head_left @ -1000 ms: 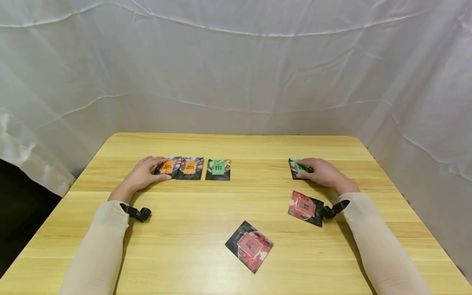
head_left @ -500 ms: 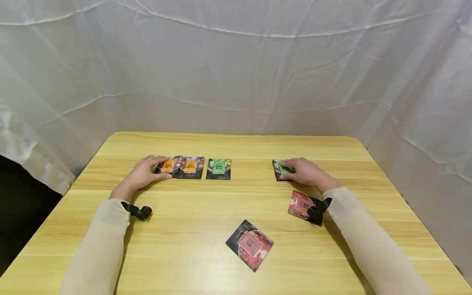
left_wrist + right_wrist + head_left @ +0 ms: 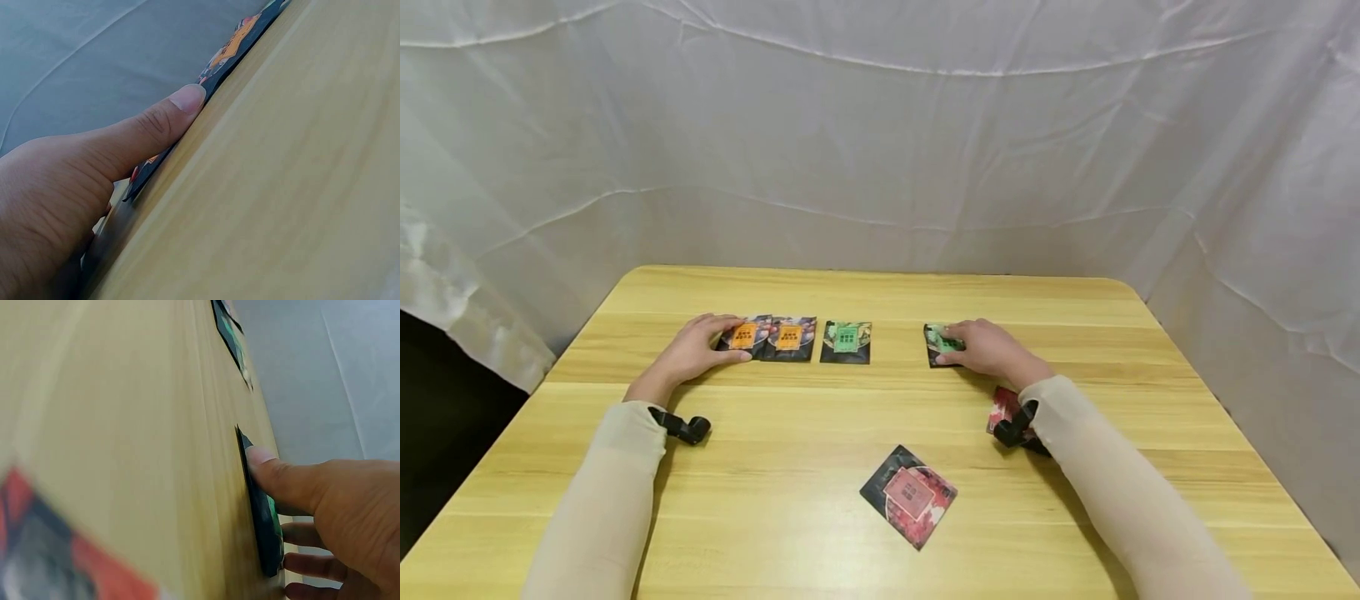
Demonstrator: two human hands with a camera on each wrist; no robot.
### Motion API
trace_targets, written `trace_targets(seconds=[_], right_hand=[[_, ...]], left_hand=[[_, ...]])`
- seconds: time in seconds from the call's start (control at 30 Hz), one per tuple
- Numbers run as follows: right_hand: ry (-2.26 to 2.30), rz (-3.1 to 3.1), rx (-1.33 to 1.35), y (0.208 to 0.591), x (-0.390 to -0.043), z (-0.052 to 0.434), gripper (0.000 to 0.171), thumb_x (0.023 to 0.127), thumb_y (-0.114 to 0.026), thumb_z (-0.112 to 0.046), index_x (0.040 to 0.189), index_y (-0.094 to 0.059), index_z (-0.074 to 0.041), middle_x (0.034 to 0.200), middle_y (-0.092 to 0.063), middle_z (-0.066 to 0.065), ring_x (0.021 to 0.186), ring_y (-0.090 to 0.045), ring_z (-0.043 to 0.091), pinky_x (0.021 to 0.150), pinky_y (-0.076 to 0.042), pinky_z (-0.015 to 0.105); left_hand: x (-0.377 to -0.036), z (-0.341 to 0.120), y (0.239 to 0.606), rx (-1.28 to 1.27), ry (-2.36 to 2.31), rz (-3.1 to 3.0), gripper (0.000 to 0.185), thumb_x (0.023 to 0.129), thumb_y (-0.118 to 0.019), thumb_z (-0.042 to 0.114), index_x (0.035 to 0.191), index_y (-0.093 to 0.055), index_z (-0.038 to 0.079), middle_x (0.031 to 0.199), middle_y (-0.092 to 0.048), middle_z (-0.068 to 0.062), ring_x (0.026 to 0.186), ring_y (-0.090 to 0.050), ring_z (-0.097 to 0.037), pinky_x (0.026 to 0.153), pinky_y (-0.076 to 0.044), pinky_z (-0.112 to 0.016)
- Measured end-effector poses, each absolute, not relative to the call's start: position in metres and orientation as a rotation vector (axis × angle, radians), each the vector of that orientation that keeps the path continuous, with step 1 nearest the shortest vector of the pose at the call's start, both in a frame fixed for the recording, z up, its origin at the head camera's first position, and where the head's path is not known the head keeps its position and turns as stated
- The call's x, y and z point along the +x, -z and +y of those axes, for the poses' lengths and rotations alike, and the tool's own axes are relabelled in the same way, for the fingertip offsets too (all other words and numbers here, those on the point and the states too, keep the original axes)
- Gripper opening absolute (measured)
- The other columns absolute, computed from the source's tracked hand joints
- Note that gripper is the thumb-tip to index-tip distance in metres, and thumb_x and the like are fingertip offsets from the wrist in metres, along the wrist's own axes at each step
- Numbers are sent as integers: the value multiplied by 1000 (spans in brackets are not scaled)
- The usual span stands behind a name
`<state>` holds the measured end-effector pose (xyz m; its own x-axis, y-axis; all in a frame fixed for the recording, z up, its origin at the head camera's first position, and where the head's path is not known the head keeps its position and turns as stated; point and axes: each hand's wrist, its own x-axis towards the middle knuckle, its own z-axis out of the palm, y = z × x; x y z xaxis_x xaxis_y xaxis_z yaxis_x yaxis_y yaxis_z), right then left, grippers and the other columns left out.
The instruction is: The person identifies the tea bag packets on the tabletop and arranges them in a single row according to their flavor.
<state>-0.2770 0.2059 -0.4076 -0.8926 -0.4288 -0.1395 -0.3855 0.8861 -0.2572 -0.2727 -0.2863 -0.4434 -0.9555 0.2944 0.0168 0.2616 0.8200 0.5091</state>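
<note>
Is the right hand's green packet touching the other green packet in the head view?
No, the green packet under the right hand lies apart from the other green packet.

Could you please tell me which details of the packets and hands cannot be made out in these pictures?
- Print on the orange packets: too small in the head view, edge-on in the left wrist view.
- Red packet by the right forearm: mostly hidden by sleeve and wrist camera.
- Green packet under the right hand: partly covered by fingers.
- Left hand: fingertips hide the packet's left edge.
</note>
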Motion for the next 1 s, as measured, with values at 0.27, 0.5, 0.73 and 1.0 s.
trace_targets(seconds=[0.27,0.5,0.73,1.0], right_hand=[[283,2867,-667,409,-276,181,65,94,-62,-49,145,-49,-12,147,-45,17,135,-38,42,114,-25,54],[280,2865,-661,409,-274,165,65,94,-61,-49,145,-49,-11,147,-45,16,136,-38,40,114,-26,53],[263,2873,-636,409,-274,151,64,94,-61,-50,145,-50,-13,147,-46,14,135,-39,39,114,-26,51],[277,2894,-641,411,-273,138,66,94,-60,-53,145,-50,-12,147,-46,14,137,-37,38,116,-23,49]], left_hand=[[-273,-285,443,466,-805,2949,86,84,-71,55,149,-42,6,151,-36,-24,142,-14,-50,110,-14,-68],[-273,-285,444,451,-796,2942,86,84,-70,57,149,-41,7,152,-35,-23,142,-13,-49,111,-13,-67],[-273,-287,443,444,-802,2933,88,84,-69,58,150,-41,8,152,-34,-23,143,-12,-49,111,-12,-68],[-271,-286,442,452,-807,2932,88,83,-70,58,149,-41,7,151,-35,-24,142,-13,-50,110,-13,-68]])
